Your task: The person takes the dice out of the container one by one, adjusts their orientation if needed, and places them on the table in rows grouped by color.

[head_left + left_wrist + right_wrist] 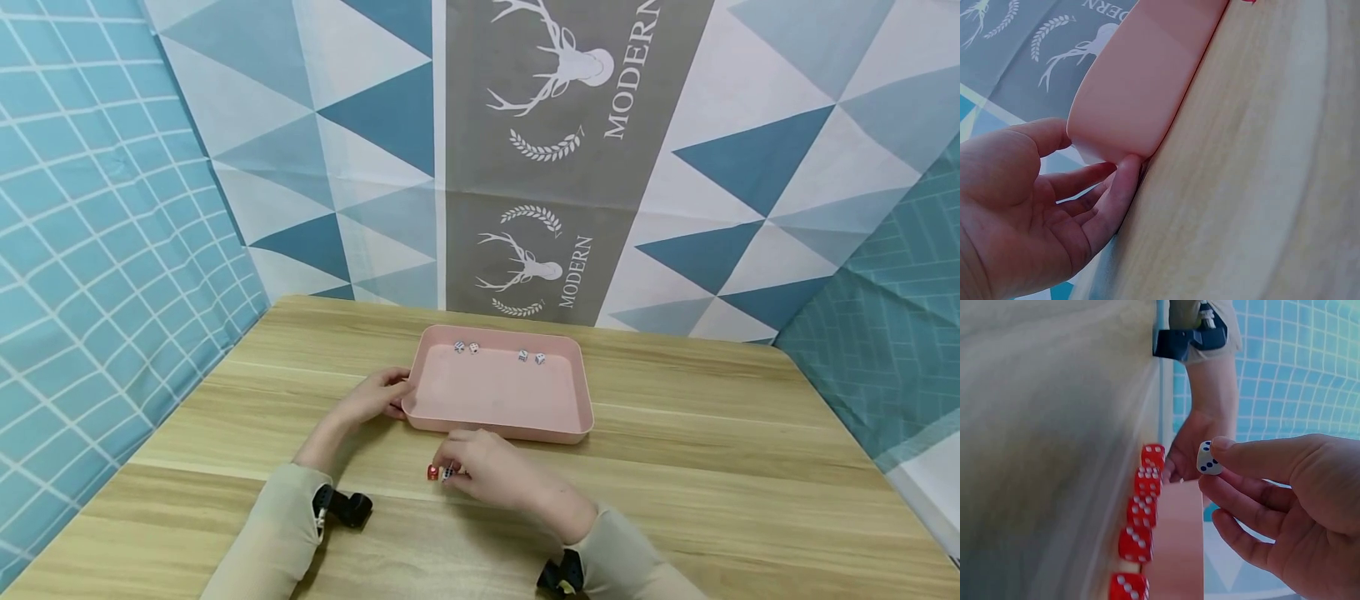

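My right hand (491,471) pinches a white die (1208,457) with dark dots between thumb and fingertips, just above the table. Below it stands a row of several red dice (1142,511), seen in the right wrist view; the hand hides most of them in the head view, where one red die (432,472) shows. A shallow pink tray (498,429) lies behind them. At the tray's left end, my left hand (375,395) touches the outer wall with its thumb and fingertips, fingers loosely bent. Inside the tray, white dice (467,347) sit at the far left.
Another pair of white dice (531,357) lies in the tray's far right part. The wooden table (712,467) reaches back to a patterned cloth wall (390,167). Blue tiled-look cloth (97,208) hangs along the left side.
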`<action>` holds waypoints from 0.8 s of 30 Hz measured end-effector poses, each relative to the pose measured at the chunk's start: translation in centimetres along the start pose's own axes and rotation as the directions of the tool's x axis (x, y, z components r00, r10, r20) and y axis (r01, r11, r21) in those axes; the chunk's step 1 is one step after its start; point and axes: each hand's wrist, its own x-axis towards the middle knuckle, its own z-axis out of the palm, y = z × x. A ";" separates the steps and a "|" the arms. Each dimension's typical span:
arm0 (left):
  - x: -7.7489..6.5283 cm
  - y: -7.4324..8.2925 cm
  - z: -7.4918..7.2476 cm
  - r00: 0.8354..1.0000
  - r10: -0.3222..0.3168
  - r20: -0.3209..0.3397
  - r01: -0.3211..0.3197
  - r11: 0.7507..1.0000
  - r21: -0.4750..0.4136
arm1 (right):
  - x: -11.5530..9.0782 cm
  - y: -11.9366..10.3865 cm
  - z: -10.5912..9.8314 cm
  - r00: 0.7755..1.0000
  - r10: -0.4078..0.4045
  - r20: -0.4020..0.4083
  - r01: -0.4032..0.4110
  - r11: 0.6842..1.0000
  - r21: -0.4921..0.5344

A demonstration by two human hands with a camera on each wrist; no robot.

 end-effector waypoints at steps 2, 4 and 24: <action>0.0 0.0 0.0 1.000 0.004 0.002 -0.004 1.000 0.002 | 0.1 -0.1 0.2 0.999 -0.033 -0.002 0.033 0.999 -0.016; -0.1 0.0 0.0 1.000 0.011 0.008 -0.011 1.000 0.002 | 0.2 -0.2 0.5 0.998 -0.061 0.003 0.061 0.997 -0.054; 0.0 -0.1 0.0 1.000 -0.003 -0.006 0.003 1.000 0.000 | 1.7 -1.4 2.8 0.986 -0.110 0.123 0.137 0.960 -0.244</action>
